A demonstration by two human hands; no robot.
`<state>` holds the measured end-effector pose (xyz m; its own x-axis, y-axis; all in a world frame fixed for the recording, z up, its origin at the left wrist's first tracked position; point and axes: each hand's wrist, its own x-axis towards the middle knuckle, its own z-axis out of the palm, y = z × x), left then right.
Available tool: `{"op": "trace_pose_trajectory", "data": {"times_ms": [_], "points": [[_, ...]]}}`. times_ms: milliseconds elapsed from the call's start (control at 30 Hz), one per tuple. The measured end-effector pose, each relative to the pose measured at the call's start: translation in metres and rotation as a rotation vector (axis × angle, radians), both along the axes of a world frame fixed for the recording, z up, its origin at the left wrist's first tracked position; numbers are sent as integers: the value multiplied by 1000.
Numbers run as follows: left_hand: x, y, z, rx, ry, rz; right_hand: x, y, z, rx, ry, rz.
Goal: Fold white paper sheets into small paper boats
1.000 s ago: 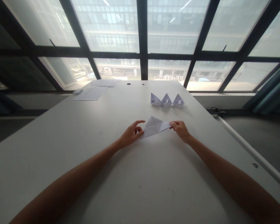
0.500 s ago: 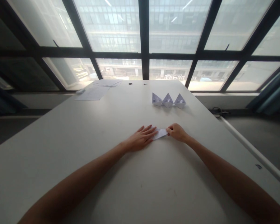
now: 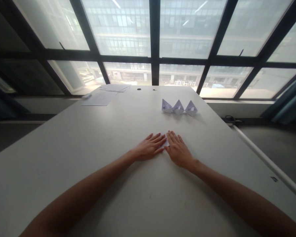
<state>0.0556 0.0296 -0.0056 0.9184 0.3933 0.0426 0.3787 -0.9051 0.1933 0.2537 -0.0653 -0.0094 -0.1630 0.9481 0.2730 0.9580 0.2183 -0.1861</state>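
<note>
A small piece of folded white paper [image 3: 166, 143] lies on the table between my hands, mostly hidden under them. My left hand [image 3: 151, 147] rests flat on its left part, fingers stretched out and a little spread. From the other side my right hand [image 3: 178, 149] presses flat on the right part, fingers extended, thumb near the left fingertips. Beyond the hands three folded paper boats stand side by side: a left one [image 3: 166, 107], a middle one [image 3: 178, 108] and a right one [image 3: 191, 109].
White paper sheets [image 3: 100, 98] lie at the table's far left, with a small whitish item [image 3: 86, 96] beside them at the edge. Two small dark spots, one a round hole [image 3: 138, 89], mark the far end of the white table [image 3: 128, 121]. Windows rise behind.
My right hand has gone from pinching the paper's right end to lying flat over it, closer to my left hand. The left hand stays in place.
</note>
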Motion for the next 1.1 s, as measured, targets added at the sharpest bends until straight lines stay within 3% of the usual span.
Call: {"op": "trace_pose_trajectory", "data": {"times_ms": [133, 467, 700, 867, 1100], "points": [[-1, 1, -3, 6, 18, 77, -2, 2, -13, -162, 38, -19], [-4, 3, -7, 2, 49, 229, 22, 5, -20, -191, 97, -186], [-5, -2, -3, 75, -79, 284, 24, 12, -16, -101, 228, -148], [-1, -10, 7, 75, -147, 306, 25, 16, -15, 47, 335, -122], [4, -15, 13, 18, -239, 339, 18, 19, -5, 202, 685, -133]]}}
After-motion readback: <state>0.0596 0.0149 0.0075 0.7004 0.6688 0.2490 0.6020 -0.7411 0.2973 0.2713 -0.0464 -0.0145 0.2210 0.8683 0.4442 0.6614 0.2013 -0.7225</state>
